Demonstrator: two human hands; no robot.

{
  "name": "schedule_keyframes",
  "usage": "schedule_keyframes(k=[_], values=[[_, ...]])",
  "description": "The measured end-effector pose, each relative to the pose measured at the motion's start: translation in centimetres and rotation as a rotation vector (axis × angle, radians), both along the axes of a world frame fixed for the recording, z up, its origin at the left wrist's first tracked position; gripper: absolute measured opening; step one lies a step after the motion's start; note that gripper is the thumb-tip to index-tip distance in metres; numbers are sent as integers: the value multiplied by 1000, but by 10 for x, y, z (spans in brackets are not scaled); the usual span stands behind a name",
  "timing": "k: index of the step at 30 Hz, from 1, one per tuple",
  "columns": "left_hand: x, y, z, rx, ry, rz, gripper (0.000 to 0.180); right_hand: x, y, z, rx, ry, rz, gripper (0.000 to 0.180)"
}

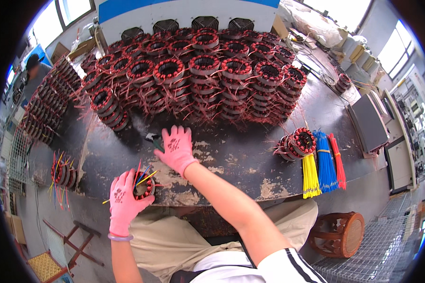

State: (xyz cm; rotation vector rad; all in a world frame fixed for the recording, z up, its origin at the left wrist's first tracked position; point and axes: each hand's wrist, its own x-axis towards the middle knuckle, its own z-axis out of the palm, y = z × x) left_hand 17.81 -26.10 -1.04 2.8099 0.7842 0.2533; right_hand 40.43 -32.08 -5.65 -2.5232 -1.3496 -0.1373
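Note:
My left hand (126,195), in a pink glove, grips a wound motor stator (148,188) at the table's front edge. Red, blue and yellow wires stick up from this stator. My right hand (177,148), gloved in pink too, lies over the tabletop farther in, fingers stretched out. Beside its thumb is a small hand tool (157,141) with dark green handles, partly covered by the hand; its exact kind is hard to make out. Bundles of yellow wires (311,177), blue wires (325,162) and red wires (336,160) lie at the right, next to a few stators (298,143).
Tall stacks of red-wound stators (205,70) fill the back of the dark, worn table (231,155). Stators with coloured wires (63,173) sit at the left edge. A wooden stool (337,234) stands at lower right. A person (35,73) is at far left.

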Motion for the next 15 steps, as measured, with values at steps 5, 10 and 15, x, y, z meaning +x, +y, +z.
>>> schedule_keyframes(k=[5,10,15], values=[[-13,6,-3,-17,16,53,97,-13,-89,-2,445,101,606,59],[-1,-4,0,-20,18,34,96,-8,-212,5,54,328,886,66],[2,-6,-5,20,46,45,98,112,-194,6,18,137,555,59]])
